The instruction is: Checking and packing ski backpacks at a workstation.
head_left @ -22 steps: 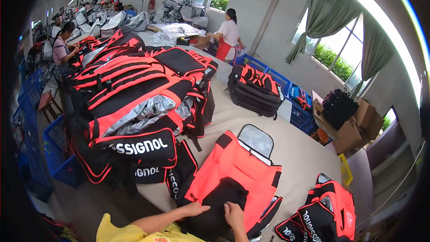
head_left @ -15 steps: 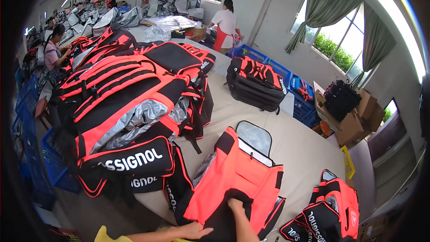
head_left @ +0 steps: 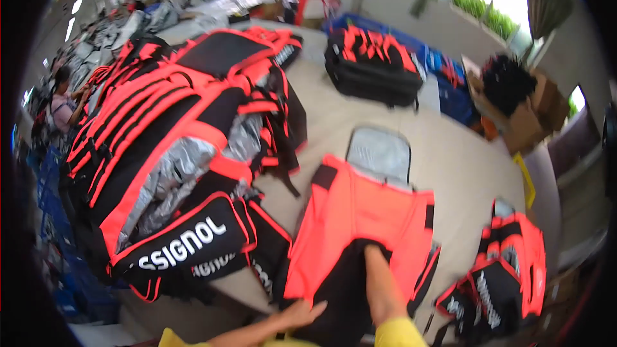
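An orange-red and black backpack [head_left: 379, 209] lies in front of me, its grey-lined flap [head_left: 380, 154] folded out at the far end. My right hand [head_left: 374, 258] reaches into the black-edged opening in the middle of the bag. Its fingers are hidden inside, so their grip does not show. At the bag's near left edge, my left hand [head_left: 304, 313] rests with its fingers stretched out over the black fabric. Both of my arms have yellow sleeves.
A tall pile of similar bags [head_left: 160, 135] rises at left. Another bag [head_left: 373, 67] stands at the far table edge, and smaller black and red pieces [head_left: 495, 283] lie at right. Beyond are blue crates [head_left: 453, 99], cardboard boxes [head_left: 536, 109] and two people.
My right hand has gone deeper into the bag's opening, and its fingers have passed out of sight. The left hand stays at the near left edge. The whole view has shifted and blurred.
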Action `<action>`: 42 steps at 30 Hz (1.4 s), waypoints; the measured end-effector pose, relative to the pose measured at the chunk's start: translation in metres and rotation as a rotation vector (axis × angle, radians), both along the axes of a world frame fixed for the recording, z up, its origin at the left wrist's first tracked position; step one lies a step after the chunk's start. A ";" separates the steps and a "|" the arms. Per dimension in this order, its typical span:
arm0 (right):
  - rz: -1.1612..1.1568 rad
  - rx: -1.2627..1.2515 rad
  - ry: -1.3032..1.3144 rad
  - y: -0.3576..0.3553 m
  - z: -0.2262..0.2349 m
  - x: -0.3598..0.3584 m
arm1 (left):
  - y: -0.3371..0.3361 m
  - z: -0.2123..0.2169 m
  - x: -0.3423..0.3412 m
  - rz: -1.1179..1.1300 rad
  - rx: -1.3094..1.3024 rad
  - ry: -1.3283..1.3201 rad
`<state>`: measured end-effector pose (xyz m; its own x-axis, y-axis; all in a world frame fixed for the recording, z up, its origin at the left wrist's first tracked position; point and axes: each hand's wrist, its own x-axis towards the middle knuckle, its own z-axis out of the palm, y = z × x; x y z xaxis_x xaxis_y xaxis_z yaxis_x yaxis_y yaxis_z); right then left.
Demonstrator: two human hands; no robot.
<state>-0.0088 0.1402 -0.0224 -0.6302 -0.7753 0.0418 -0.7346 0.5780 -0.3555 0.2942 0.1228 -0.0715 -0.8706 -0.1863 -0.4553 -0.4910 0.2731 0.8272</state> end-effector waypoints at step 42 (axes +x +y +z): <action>-0.033 0.098 -0.128 0.191 0.012 0.257 | 0.035 0.019 -0.094 -0.107 -0.496 0.471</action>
<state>0.2481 0.3310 -0.0102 -0.6505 -0.7507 -0.1157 -0.6670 0.6374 -0.3857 0.2002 0.1575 -0.0528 -0.9799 -0.1769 0.0923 -0.0598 0.7015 0.7101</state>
